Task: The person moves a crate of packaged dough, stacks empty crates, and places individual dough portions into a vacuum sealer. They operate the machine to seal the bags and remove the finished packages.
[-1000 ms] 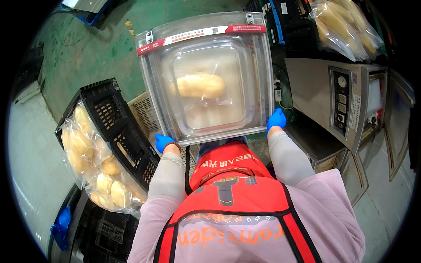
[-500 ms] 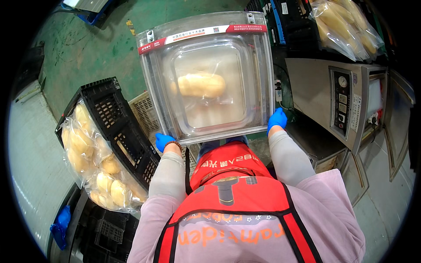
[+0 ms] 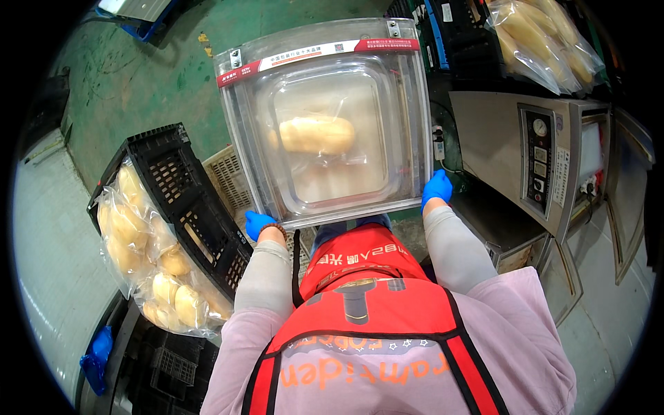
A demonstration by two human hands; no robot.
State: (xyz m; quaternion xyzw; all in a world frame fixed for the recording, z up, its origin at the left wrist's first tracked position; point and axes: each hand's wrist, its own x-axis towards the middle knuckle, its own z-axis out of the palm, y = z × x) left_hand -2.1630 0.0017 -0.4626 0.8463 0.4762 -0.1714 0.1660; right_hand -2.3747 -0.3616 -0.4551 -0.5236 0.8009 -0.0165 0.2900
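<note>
In front of me is a vacuum packing machine, its clear lid (image 3: 408,138) down over the chamber. Through the lid shows a pale yellow, rounded piece of food in a clear bag (image 3: 317,135); what kind of food it is I cannot tell. My left hand (image 3: 259,225), in a blue glove, is closed on the lid's near left corner. At the near right corner my right hand (image 3: 437,190), gloved the same, is closed on the lid's edge. The fingertips of both hands are partly hidden.
To the left, clear bags of yellow pieces (image 3: 176,297) lie against a black crate (image 3: 169,173). A cream basket (image 3: 225,173) is behind it. More bagged pieces (image 3: 546,41) are at the far right, above a steel machine with a control panel (image 3: 541,159). Green floor (image 3: 138,90) lies beyond.
</note>
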